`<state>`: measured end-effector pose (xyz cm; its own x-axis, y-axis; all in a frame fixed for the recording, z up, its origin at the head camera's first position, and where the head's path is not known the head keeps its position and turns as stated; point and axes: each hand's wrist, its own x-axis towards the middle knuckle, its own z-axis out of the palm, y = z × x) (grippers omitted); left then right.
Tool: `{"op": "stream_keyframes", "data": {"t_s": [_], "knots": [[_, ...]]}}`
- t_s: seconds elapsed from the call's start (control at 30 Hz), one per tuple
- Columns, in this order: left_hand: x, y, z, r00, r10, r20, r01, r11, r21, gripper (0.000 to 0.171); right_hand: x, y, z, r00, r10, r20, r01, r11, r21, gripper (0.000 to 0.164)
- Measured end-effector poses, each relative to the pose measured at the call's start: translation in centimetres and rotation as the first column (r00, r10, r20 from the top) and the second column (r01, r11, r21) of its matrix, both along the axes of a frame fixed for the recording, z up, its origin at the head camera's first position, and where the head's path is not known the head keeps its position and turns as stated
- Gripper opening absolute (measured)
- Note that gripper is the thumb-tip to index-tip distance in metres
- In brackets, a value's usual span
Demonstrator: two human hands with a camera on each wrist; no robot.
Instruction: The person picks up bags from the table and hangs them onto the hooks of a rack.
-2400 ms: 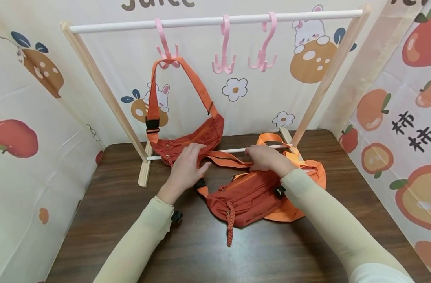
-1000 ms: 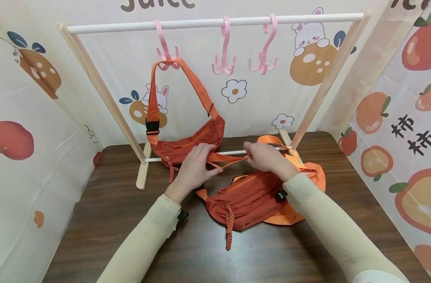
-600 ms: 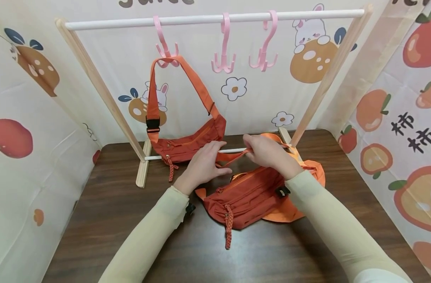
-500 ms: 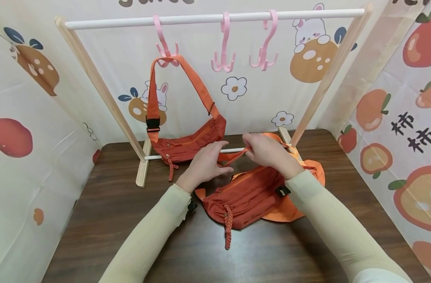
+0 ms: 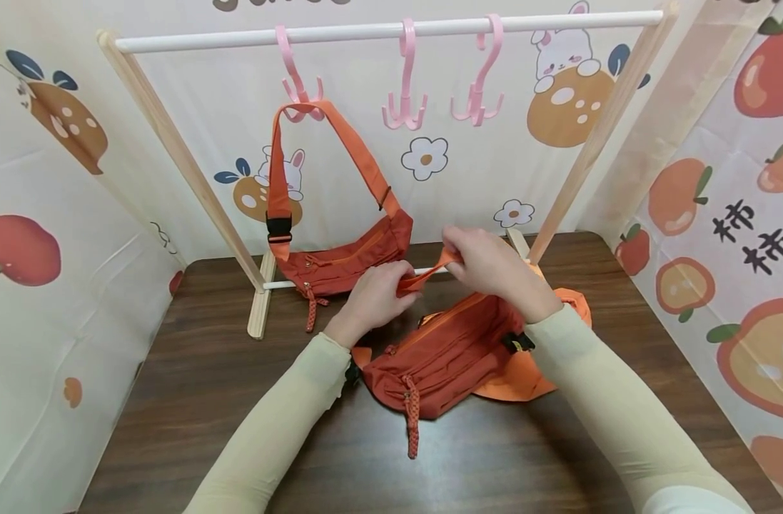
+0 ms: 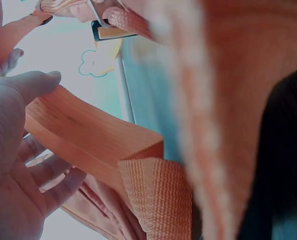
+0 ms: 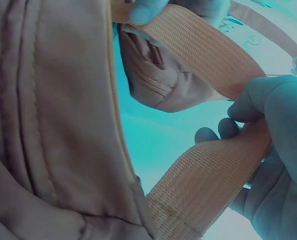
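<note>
A rust-red waist bag (image 5: 439,360) lies on the table, its braided zip pull (image 5: 412,421) toward the front. Above it, its orange strap (image 5: 425,280) runs between both hands. My left hand (image 5: 373,294) pinches the strap near the rack's low bar; in the left wrist view its thumb (image 6: 38,82) lies over the webbing. My right hand (image 5: 490,265) grips the strap farther right, thumb and fingertips on the webbing in the right wrist view. A brighter orange bag (image 5: 519,378) lies partly hidden beneath the red one and my right arm.
A wooden rack with a white top rail (image 5: 359,31) stands behind. From its left pink hook (image 5: 295,68) hangs another rust-red waist bag (image 5: 355,258). Two more pink hooks, a middle hook (image 5: 405,86) and a right hook (image 5: 480,78), hold nothing. Printed cloth surrounds the wooden table (image 5: 192,400).
My left hand has moved right from beside the hanging bag and taken the strap. My right hand has gripped the strap and risen slightly, lifting it. The red bag has tilted a little.
</note>
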<state>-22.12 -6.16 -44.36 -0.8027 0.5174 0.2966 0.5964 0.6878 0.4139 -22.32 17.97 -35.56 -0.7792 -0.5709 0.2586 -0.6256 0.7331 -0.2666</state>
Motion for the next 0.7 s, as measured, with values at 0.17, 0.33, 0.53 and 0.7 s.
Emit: {"op": "stream_keyframes", "data": {"t_s": [0.17,0.33,0.53,0.7], "knots": [[0.1,-0.5,0.4,0.998,0.043,0.049,-0.045,0.999,0.028,0.022,0.1,0.0,1.0,1.0,0.015,-0.022,-0.016,0.999,-0.052,0.028],[0.1,-0.9,0.7,0.996,0.066,0.055,-0.07,0.996,0.058,0.022,0.4,0.1,1.9,0.999,0.002,-0.045,-0.006,0.996,-0.088,0.028],[0.1,-1.5,1.2,0.994,0.089,0.068,-0.096,0.988,0.117,0.025,0.5,0.1,2.8,0.999,0.022,-0.049,-0.03,0.984,-0.175,0.028],[0.2,-1.8,1.8,0.99,0.098,0.101,-0.116,0.975,0.189,0.027,0.4,0.2,3.1,1.0,0.026,0.008,-0.023,0.966,-0.258,0.024]]}}
